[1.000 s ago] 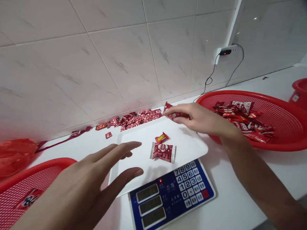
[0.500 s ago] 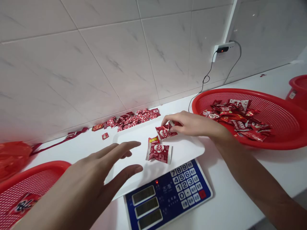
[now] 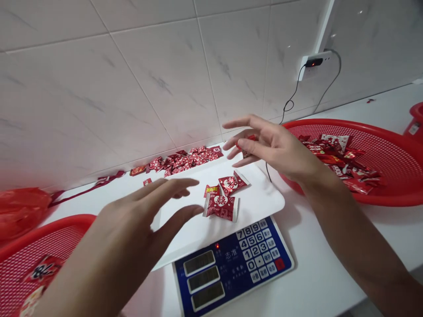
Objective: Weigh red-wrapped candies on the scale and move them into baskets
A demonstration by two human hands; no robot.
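Three red-wrapped snack packets lie on the white tray (image 3: 185, 240) of a digital scale (image 3: 231, 268). A larger packet (image 3: 222, 207) is nearest me, a yellow-lettered one (image 3: 211, 190) peeks out behind it, and a shiny one (image 3: 233, 182) rests against them. My left hand (image 3: 145, 215) hovers over the tray's left side, thumb and fingers apart, holding nothing. Above the tray's far right part, my right hand (image 3: 264, 143) has a small red packet (image 3: 247, 149) between thumb and fingers; the hand partly hides it.
A red mesh basket (image 3: 396, 163) of wrapped snacks stands at the right, another basket (image 3: 62, 237) at the near left. Several small red packets (image 3: 185, 163) line the tiled wall behind the tray. A red plastic bag (image 3: 23, 211) sits at left; a cable (image 3: 291, 94) hangs from the socket.
My right hand has let go of the shiny packet on the tray and risen up and back, a small red packet still in its fingers. My left hand has hardly moved.
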